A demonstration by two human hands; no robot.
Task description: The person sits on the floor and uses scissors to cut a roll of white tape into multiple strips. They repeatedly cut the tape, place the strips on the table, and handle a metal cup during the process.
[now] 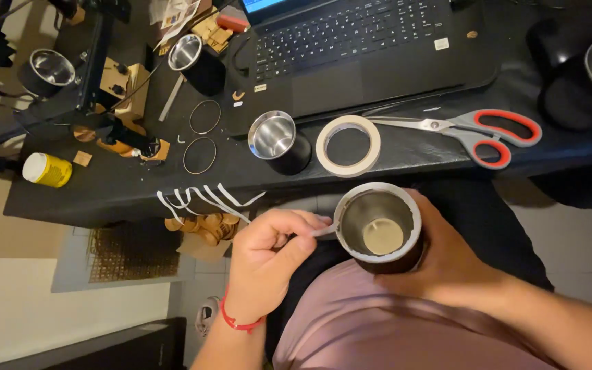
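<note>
My right hand (447,264) grips a dark metal cup (379,229) with a shiny inside and a pale disc at its bottom, held upright over my lap. A band of white tape runs around the cup's rim. My left hand (268,264), with a red cord at the wrist, pinches a strip of white tape (323,231) against the left side of the rim.
On the black table: a masking tape roll (349,144), red-handled scissors (477,131), another steel cup (279,140), cut tape strips (203,199) hanging off the edge, two thin metal rings (200,155), a laptop (358,48), a yellow jar (48,169), more cups (193,62).
</note>
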